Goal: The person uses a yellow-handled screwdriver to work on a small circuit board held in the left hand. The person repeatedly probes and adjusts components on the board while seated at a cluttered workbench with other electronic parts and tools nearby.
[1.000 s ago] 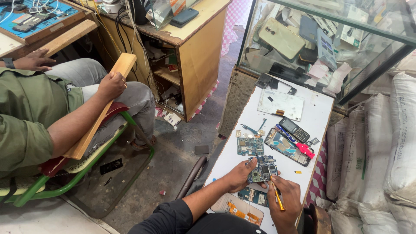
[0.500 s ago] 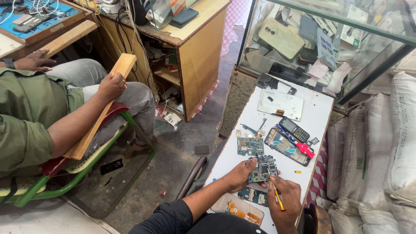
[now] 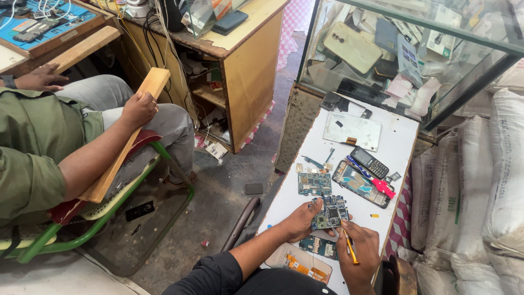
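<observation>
My left hand [image 3: 299, 219] grips a small green-blue circuit board [image 3: 329, 212] by its left edge and holds it just above the white worktop [image 3: 305, 202]. My right hand [image 3: 361, 250] holds a yellow-handled screwdriver [image 3: 349, 252], its tip pointing up at the board's lower right corner. A second circuit board [image 3: 314, 183] lies just beyond the held one. Another board [image 3: 317, 247] lies under my hands, and an orange-tinted phone part [image 3: 299, 262] sits by my left wrist.
An opened phone body [image 3: 359, 182], a red tool [image 3: 383, 187], a dark keypad phone [image 3: 369, 162] and a white panel [image 3: 352, 130] lie farther up the worktop. A glass case of phone parts [image 3: 404, 49] stands behind. At left, a seated person's hand [image 3: 139, 108] holds a wooden plank [image 3: 128, 139]. White sacks [image 3: 491, 180] are piled at right.
</observation>
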